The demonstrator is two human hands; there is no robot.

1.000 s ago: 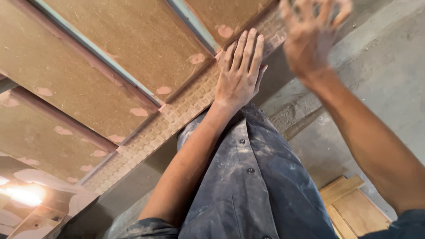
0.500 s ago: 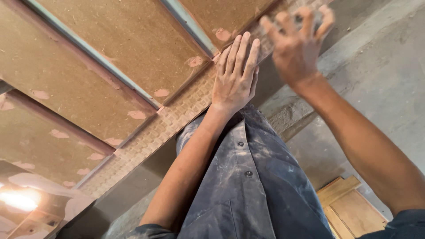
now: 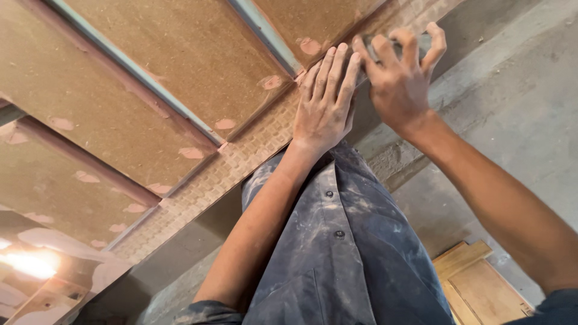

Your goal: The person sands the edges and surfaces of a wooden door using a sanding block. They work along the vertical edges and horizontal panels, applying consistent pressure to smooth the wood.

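Observation:
A large brown panelled board (image 3: 180,60) lies in front of me, with pinkish filler patches (image 3: 226,123) at its joints and a textured cross-hatched rail (image 3: 241,162) along its near edge. My left hand (image 3: 325,99) rests flat on that rail, fingers together and holding nothing. Just to its right, my right hand (image 3: 400,81) is curled over a small grey sanding block (image 3: 425,43) pressed against the rail's edge. Most of the block is hidden under the fingers.
Thin grey-blue strips (image 3: 265,30) run between the brown panels. Beyond the board is a dusty concrete floor (image 3: 518,102), with flat wooden pieces (image 3: 481,289) lying at the lower right. A bright light glare (image 3: 30,265) sits at the lower left.
My right hand has come down and left along the rail's edge until it sits beside my left hand. The left hand has stayed flat on the rail.

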